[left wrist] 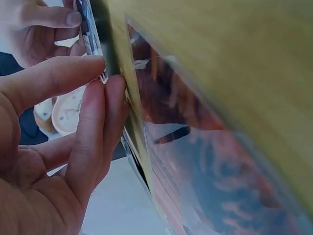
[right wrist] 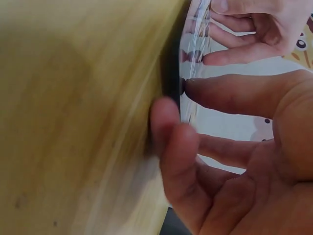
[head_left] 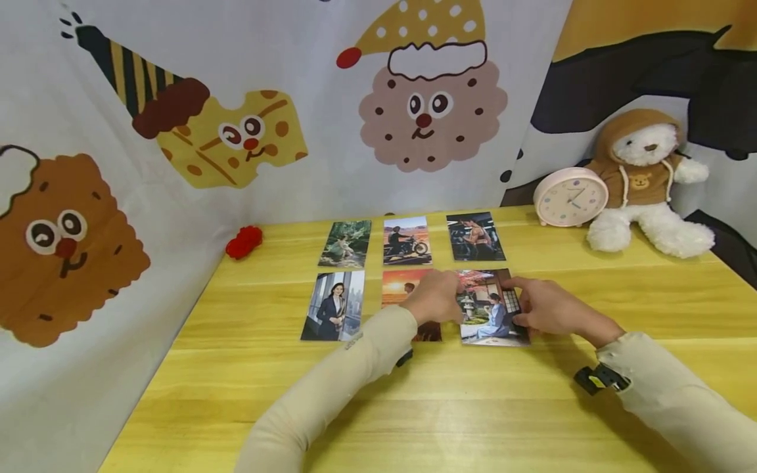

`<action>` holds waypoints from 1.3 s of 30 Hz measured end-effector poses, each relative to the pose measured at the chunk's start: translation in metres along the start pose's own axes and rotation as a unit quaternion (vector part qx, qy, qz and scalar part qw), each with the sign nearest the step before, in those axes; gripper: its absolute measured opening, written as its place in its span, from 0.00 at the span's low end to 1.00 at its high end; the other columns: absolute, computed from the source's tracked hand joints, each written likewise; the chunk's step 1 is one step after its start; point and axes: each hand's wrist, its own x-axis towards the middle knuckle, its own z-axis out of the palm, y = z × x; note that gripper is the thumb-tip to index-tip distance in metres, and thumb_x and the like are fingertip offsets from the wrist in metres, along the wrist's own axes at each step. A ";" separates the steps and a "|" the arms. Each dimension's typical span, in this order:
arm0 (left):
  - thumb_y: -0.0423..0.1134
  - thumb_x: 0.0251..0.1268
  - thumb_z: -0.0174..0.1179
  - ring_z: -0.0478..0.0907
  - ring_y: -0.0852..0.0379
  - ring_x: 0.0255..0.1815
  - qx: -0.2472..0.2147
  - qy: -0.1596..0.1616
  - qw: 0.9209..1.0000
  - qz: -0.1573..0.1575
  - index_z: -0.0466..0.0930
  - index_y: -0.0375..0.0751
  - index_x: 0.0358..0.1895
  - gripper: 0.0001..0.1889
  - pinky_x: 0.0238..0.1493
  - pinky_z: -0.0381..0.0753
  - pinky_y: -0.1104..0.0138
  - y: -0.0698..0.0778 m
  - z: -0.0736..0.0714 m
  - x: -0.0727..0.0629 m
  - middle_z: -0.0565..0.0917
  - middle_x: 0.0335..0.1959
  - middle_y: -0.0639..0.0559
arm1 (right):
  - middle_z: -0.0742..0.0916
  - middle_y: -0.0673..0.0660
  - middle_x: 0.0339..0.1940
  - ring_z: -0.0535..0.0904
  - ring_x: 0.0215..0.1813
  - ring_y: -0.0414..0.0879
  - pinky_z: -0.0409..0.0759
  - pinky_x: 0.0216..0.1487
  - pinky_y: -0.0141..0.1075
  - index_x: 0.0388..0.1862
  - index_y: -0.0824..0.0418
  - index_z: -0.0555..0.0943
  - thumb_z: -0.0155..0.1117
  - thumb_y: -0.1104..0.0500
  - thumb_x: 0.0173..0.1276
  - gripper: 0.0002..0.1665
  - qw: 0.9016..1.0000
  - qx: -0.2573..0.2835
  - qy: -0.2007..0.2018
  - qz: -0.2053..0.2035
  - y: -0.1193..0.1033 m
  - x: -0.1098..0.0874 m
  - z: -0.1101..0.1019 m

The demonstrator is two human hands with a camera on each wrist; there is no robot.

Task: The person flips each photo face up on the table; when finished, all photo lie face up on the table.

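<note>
On the right of the front row, a glossy photo print of a person in a blue robe in a garden (head_left: pixel 487 318) is held by both hands. My left hand (head_left: pixel 436 297) pinches its left edge and partly covers a sunset photo print (head_left: pixel 405 281) below. My right hand (head_left: pixel 550 305) pinches the right edge, thumb on the glossy face and fingers at the edge in the right wrist view. That print looks slightly raised from the table. Left of the sunset print lies a print of a person in a dark suit (head_left: pixel 336 307).
Behind lie a forest print (head_left: pixel 345 243), a motorcycle print (head_left: pixel 408 241) and a gym print (head_left: pixel 476 236). A pink clock (head_left: pixel 570 197) and a plush bear (head_left: pixel 647 190) stand at the back right. A red object (head_left: pixel 244 242) lies at the left edge of the wooden table (head_left: pixel 236 368).
</note>
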 end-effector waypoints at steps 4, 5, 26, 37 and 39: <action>0.36 0.53 0.75 0.66 0.61 0.25 0.016 -0.007 1.000 0.012 0.80 0.43 0.24 0.11 0.28 0.62 0.72 0.002 0.001 0.004 0.75 0.23 0.59 | 0.83 0.52 0.26 0.76 0.27 0.41 0.74 0.28 0.35 0.70 0.75 0.67 0.72 0.62 0.60 0.42 0.999 -0.035 0.004 -0.011 0.004 0.000 0.001; 0.35 0.52 0.75 0.58 0.60 0.22 0.020 -0.008 1.000 0.012 0.73 0.44 0.18 0.17 0.27 0.59 0.71 0.002 0.001 0.005 0.66 0.19 0.59 | 0.83 0.52 0.25 0.76 0.27 0.41 0.74 0.29 0.35 0.69 0.75 0.68 0.73 0.62 0.60 0.42 0.999 -0.042 0.005 -0.015 0.004 0.000 0.001; 0.33 0.54 0.73 0.50 0.61 0.14 0.013 -0.011 1.000 -0.011 0.59 0.48 0.13 0.28 0.17 0.58 0.71 0.007 0.003 0.005 0.51 0.14 0.57 | 0.82 0.52 0.24 0.75 0.26 0.42 0.72 0.29 0.34 0.69 0.72 0.68 0.74 0.61 0.58 0.42 0.997 -0.075 -0.013 0.000 0.002 0.009 -0.005; 0.40 0.58 0.73 0.73 0.61 0.23 -0.007 -0.001 1.000 0.007 0.86 0.43 0.43 0.11 0.28 0.75 0.71 0.003 -0.005 -0.001 0.85 0.30 0.55 | 0.84 0.53 0.27 0.76 0.28 0.42 0.73 0.29 0.35 0.69 0.70 0.69 0.71 0.59 0.64 0.38 0.997 -0.072 -0.004 0.005 0.004 0.006 -0.010; 0.43 0.62 0.71 0.82 0.62 0.31 -0.022 0.015 0.999 0.020 0.83 0.47 0.60 0.22 0.35 0.82 0.71 -0.003 -0.014 -0.009 0.90 0.44 0.54 | 0.85 0.53 0.28 0.76 0.28 0.42 0.74 0.28 0.35 0.69 0.69 0.69 0.68 0.57 0.67 0.35 0.997 -0.068 0.020 -0.001 0.003 0.004 -0.013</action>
